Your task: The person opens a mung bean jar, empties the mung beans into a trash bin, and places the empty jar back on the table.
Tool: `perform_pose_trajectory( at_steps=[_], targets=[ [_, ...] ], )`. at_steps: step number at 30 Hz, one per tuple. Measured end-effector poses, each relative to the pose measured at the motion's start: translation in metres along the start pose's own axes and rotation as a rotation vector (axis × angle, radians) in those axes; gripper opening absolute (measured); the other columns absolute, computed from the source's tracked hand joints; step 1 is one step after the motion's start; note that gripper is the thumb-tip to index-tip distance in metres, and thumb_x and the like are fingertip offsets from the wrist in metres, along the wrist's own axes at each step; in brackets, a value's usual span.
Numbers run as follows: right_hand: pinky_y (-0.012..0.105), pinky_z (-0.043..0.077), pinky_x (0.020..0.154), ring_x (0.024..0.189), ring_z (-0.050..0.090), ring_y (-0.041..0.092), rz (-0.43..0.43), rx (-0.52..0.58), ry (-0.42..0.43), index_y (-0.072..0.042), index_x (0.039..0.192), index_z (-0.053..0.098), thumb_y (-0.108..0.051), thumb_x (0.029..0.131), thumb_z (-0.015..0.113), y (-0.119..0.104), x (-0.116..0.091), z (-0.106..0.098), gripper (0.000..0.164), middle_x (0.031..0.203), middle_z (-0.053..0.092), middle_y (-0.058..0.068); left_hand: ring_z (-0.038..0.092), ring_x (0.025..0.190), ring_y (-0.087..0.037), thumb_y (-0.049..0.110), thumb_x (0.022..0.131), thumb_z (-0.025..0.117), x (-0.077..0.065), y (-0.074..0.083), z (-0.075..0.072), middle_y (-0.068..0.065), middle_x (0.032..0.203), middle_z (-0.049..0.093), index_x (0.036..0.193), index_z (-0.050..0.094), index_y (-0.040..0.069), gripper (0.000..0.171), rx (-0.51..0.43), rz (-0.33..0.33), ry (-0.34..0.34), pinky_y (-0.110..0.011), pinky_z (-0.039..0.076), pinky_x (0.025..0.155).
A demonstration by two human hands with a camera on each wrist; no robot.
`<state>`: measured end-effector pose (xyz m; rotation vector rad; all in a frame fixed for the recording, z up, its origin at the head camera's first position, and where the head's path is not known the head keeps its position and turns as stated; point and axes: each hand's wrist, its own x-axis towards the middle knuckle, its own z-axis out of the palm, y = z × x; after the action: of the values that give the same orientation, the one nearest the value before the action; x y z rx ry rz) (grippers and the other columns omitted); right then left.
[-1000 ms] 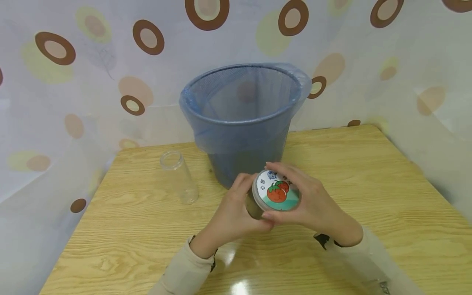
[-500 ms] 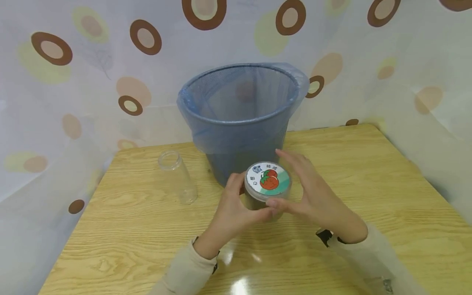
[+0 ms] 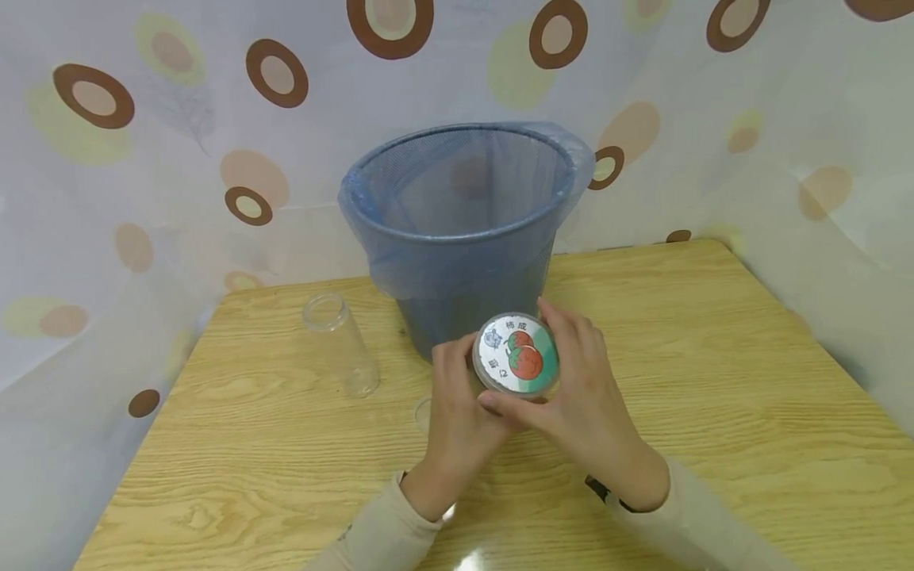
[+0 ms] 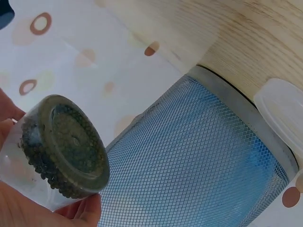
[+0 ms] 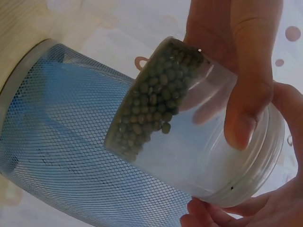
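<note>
A clear plastic jar (image 5: 184,132), part filled with green mung beans (image 5: 151,99), is held up off the table between both hands. Its round lid (image 3: 517,354) carries a printed picture of two red fruits and some characters. My left hand (image 3: 457,404) grips the jar's body, thumb on one side and fingers on the other. Around the lid's edge curl the thumb and fingers of my right hand (image 3: 589,396). Seen from the left wrist, the jar's base (image 4: 75,139) is tilted toward the camera, with the beans heaped against it.
A blue mesh bin (image 3: 471,277) lined with a blue bag stands behind the hands. Left of it, an uncapped clear bottle (image 3: 343,349) stands on the wooden table (image 3: 286,476). A translucent lid (image 4: 281,111) lies near the bin's foot, partly behind my left hand in the head view.
The right fingers spread away from the lid half a second ago and now close round it again. The lid's picture has turned counterclockwise. The translucent lid on the table has come into view.
</note>
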<state>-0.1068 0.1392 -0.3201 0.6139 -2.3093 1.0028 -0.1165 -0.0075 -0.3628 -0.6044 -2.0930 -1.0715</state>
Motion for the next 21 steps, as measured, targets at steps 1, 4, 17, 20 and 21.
perform_pose_trajectory(
  at_steps=[1, 4, 17, 20, 21],
  targets=[
    [0.046, 0.043, 0.085, 0.113, 0.044, 0.032, 0.006, 0.007, -0.006, 0.001, 0.141, 0.037, -0.071, 0.074, 0.063, 0.0, 0.0, -0.001, 0.102, 0.129, 0.048, 0.017, 0.045, 0.099, -0.022, 0.03, 0.061, 0.091, 0.0, 0.001, 0.0, -0.013, 0.111, 0.048, 0.122, 0.043, -0.001, 0.084, -0.002, 0.001, -0.007, -0.032, 0.046, 0.083],
    [0.045, 0.043, 0.083, 0.113, 0.044, 0.03, 0.026, 0.047, -0.036, 0.0, 0.142, 0.037, -0.06, 0.073, 0.074, 0.0, 0.0, -0.005, 0.098, 0.128, 0.049, 0.016, 0.045, 0.102, -0.022, 0.029, 0.062, 0.09, 0.0, 0.002, -0.002, -0.012, 0.113, 0.047, 0.124, 0.043, 0.0, 0.083, -0.028, -0.014, -0.031, -0.032, 0.046, 0.086],
    [0.04, 0.043, 0.09, 0.118, 0.042, 0.021, -0.032, 0.138, -0.143, -0.007, 0.147, 0.035, -0.024, 0.064, 0.089, 0.0, 0.005, -0.026, 0.1, 0.13, 0.051, 0.006, 0.045, 0.105, -0.016, 0.015, 0.06, 0.083, 0.009, 0.005, -0.022, -0.006, 0.114, 0.043, 0.128, 0.044, 0.007, 0.08, -0.261, -0.127, -0.257, -0.032, 0.045, 0.091],
    [0.039, 0.042, 0.092, 0.12, 0.042, 0.021, -0.051, 0.155, -0.167, -0.008, 0.147, 0.034, -0.022, 0.064, 0.09, 0.001, 0.006, -0.03, 0.101, 0.131, 0.05, 0.006, 0.044, 0.108, -0.016, 0.014, 0.061, 0.083, 0.012, 0.003, -0.026, -0.003, 0.117, 0.044, 0.13, 0.046, 0.011, 0.079, -0.347, -0.158, -0.337, -0.034, 0.043, 0.093],
    [0.039, 0.041, 0.093, 0.12, 0.042, 0.021, -0.056, 0.159, -0.175, -0.009, 0.147, 0.034, -0.022, 0.064, 0.09, 0.001, 0.006, -0.031, 0.101, 0.131, 0.05, 0.006, 0.044, 0.109, -0.016, 0.014, 0.061, 0.084, 0.014, 0.001, -0.028, -0.002, 0.118, 0.044, 0.131, 0.046, 0.012, 0.079, -0.373, -0.168, -0.367, -0.035, 0.043, 0.094]
  ],
)
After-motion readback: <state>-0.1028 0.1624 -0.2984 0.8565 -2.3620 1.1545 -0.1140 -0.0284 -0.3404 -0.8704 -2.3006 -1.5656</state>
